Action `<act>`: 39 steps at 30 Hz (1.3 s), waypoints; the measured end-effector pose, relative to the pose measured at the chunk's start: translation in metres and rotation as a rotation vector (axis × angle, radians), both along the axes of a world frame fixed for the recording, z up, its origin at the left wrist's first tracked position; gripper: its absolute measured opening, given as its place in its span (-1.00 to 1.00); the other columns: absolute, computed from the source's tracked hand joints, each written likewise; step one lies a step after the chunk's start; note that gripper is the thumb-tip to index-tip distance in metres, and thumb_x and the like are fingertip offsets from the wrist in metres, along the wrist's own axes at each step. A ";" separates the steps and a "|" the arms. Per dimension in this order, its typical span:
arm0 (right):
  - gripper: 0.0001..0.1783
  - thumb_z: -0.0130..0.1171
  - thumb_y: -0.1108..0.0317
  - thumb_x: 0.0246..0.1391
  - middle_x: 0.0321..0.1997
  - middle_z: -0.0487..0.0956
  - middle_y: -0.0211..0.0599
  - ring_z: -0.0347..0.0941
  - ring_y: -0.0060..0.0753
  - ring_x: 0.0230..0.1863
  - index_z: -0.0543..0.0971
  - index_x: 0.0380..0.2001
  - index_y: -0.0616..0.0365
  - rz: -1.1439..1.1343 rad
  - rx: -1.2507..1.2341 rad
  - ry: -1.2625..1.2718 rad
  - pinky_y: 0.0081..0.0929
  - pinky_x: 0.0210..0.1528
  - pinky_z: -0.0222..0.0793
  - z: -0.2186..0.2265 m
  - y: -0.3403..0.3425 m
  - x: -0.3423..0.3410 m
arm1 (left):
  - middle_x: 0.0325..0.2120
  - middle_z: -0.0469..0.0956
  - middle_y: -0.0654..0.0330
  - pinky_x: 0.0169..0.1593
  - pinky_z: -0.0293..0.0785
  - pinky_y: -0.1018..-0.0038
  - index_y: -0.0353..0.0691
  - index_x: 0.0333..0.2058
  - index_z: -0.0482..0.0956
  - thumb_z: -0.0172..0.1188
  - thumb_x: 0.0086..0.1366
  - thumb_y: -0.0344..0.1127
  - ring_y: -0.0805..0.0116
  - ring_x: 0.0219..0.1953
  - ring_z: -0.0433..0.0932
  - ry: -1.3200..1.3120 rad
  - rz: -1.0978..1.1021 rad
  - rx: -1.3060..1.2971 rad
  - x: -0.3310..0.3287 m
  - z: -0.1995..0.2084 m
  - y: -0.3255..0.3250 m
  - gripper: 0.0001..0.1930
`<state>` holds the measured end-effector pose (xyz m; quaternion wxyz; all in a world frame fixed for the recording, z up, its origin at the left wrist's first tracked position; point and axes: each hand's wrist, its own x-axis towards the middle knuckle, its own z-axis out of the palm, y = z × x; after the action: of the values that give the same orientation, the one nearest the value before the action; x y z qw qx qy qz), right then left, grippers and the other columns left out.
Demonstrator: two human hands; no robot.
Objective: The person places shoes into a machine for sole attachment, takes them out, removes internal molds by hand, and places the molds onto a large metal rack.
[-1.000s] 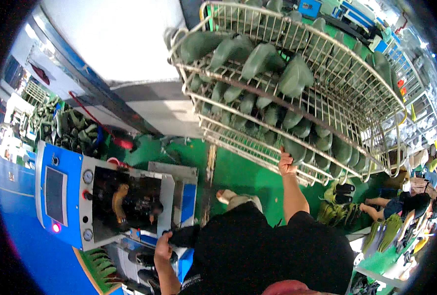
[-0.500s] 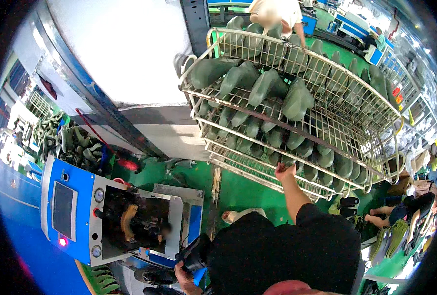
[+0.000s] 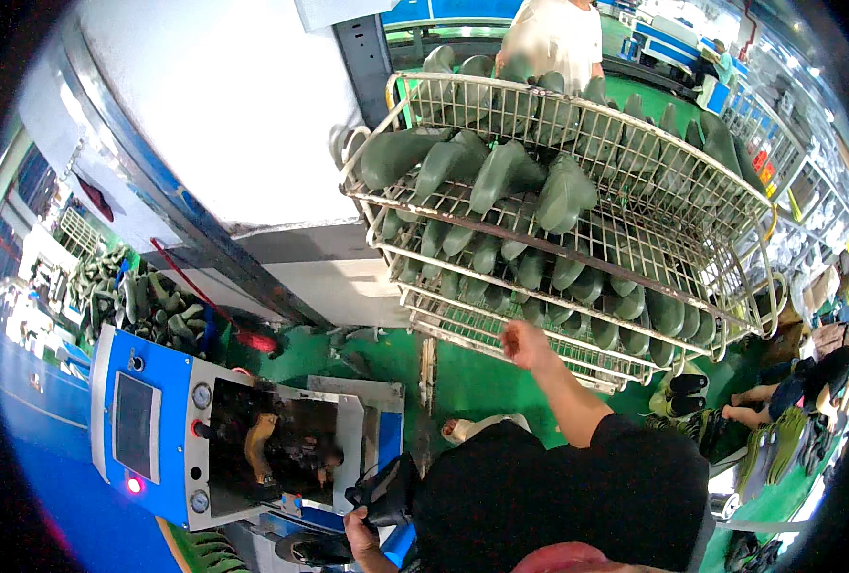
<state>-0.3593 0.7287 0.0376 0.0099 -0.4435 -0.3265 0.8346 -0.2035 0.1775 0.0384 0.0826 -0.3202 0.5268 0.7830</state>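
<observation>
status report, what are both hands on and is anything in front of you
Left hand gripping black footwear piece. Right hand near wire rack, no held object visible. Rack ahead, loaded with green foot-shaped forms; person beyond.

Bright in here. Wall [image 3: 214,115] ahead of left hand [image 3: 360,527] blown white; machine bay [image 3: 296,444] beside it murky. Right hand [image 3: 528,346] slightly smeared. Edges bow, corners black.

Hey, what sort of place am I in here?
Probably a shoe factory floor: a wire rack carries dark green foot-shaped forms, a blue machine with a screen and gauges stands nearby, and your left hand holds what looks like a black shoe piece.
</observation>
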 end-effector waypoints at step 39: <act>-0.69 0.08 0.31 0.09 0.26 0.27 0.53 0.27 0.68 0.23 0.60 -0.20 0.33 0.216 2.452 -0.327 0.24 0.14 0.42 0.281 -0.055 -0.009 | -0.50 0.56 0.29 -0.19 0.41 0.38 -0.37 -0.45 0.63 0.33 -0.03 -0.20 0.39 -0.44 0.47 0.161 -0.435 -0.212 -0.070 0.049 0.022 -0.70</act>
<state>-0.3683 0.6735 0.3184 0.3083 -0.2113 -0.9232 -0.0896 -0.2736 0.1995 0.0878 0.1729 -0.1429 0.6672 0.7103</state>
